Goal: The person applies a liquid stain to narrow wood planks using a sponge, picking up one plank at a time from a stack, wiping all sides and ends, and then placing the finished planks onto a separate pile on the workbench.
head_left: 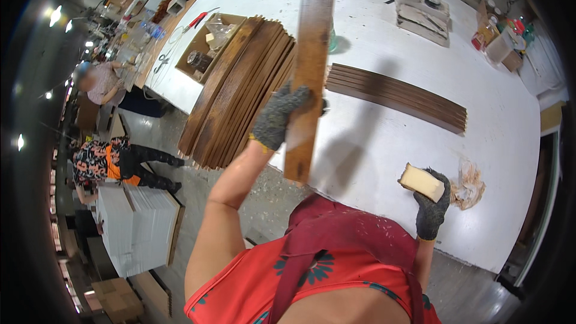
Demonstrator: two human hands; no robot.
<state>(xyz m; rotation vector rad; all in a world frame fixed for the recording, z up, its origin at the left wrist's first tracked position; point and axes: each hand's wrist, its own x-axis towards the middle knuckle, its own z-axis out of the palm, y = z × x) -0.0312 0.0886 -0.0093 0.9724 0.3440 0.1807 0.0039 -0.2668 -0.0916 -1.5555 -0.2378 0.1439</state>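
My left hand [278, 114], in a dark grey knit glove, grips a long brown wooden board [312, 48] that is held up over the white table, its near end past the table's front edge. My right hand [433, 207], gloved the same way, is closed around a pale yellow sponge block [422, 183] above the right part of the tabletop. Left of the held board lies a big stack of brown wooden boards [237, 93]. A smaller row of dark brown boards [396, 97] rests on the table to its right.
The white table [492, 150] carries a crumpled stained plastic bag [468, 186], a cardboard box [198, 54] with a jar, scissors [161, 63], a whitish block [423, 18] and bottles [485, 33]. Two people [105, 84] are off to the left, near a stack of white panels [135, 225].
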